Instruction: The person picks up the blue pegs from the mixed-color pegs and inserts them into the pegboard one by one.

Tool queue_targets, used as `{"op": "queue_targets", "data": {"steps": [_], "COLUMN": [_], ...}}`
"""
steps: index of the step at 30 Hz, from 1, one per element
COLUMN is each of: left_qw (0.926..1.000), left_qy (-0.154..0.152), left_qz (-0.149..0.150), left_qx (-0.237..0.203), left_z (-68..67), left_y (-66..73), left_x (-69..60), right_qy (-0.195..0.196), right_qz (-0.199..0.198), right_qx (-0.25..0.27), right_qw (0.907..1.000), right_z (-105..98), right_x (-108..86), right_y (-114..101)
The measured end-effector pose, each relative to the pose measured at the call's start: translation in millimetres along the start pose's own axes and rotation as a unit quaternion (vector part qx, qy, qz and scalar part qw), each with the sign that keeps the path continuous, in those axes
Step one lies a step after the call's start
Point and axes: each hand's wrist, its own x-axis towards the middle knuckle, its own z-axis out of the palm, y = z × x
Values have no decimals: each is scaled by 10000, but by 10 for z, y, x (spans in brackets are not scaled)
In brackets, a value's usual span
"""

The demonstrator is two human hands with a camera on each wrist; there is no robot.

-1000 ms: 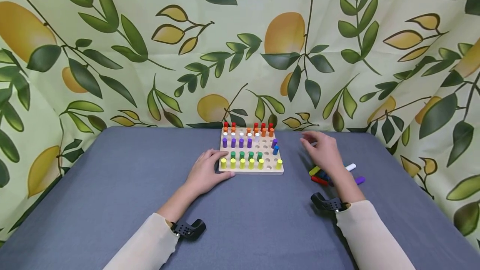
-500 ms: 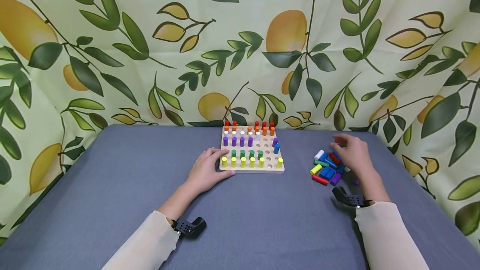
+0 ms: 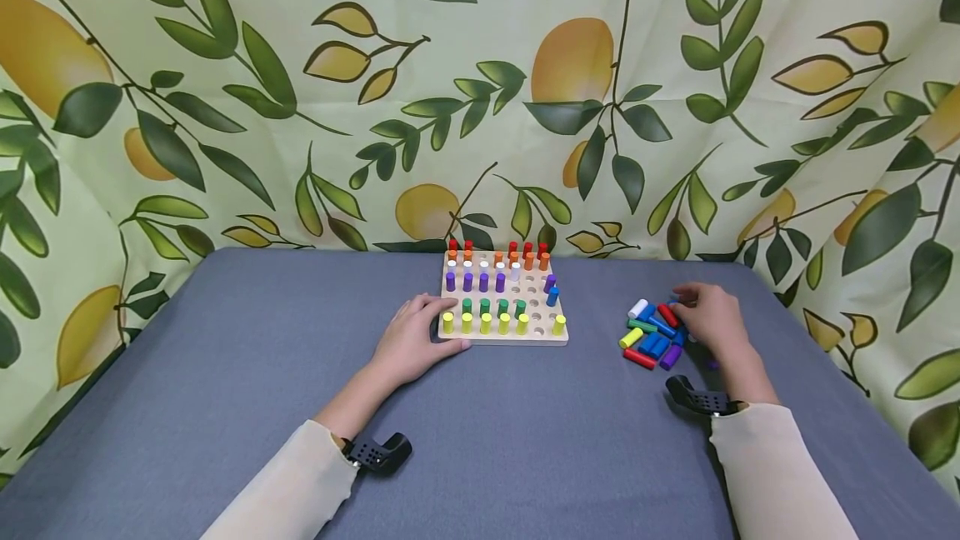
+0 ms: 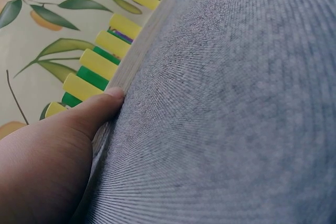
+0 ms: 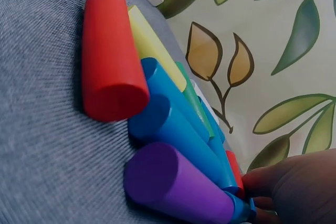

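A wooden pegboard [image 3: 504,339] with rows of coloured pegs stands at the far middle of the table. My left hand [image 3: 411,342] grips its left front corner, the thumb [image 4: 107,103] along the front edge and the fingers on the left side. Right of the board lies a loose pile of pegs, with a red peg [image 5: 111,56], a purple peg [image 5: 157,174] and a yellow peg [image 3: 631,337] among them. At the pile's far right edge my right hand [image 3: 708,315] pinches a blue peg [image 3: 672,302], mostly hidden by the fingers.
Grey cloth [image 3: 525,440] covers the table. Behind it hangs a leaf-patterned curtain [image 3: 465,40]. In the pegboard, bare holes show mostly toward the right side. A second purple peg [image 3: 713,365] lies partly behind my right wrist.
My right hand has moved right from beside the pegboard to the loose pile, then lowered its fingers among the pegs. The left hand keeps its place on the board.
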Motion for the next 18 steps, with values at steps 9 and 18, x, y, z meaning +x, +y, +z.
{"op": "queue_targets", "data": {"steps": [9, 18], "left_qw": [10000, 10000], "left_qy": [-15, -47], "left_qz": [-42, -73], "left_qx": [-27, -29], "left_z": [-8, -4], "left_y": [-12, 6], "left_x": [-4, -7], "right_qy": [53, 73], "right_qz": [12, 139], "right_qx": [-67, 179], "right_qw": [10000, 9997], "right_z": [31, 43], "right_x": [15, 12], "right_y": [19, -62]}}
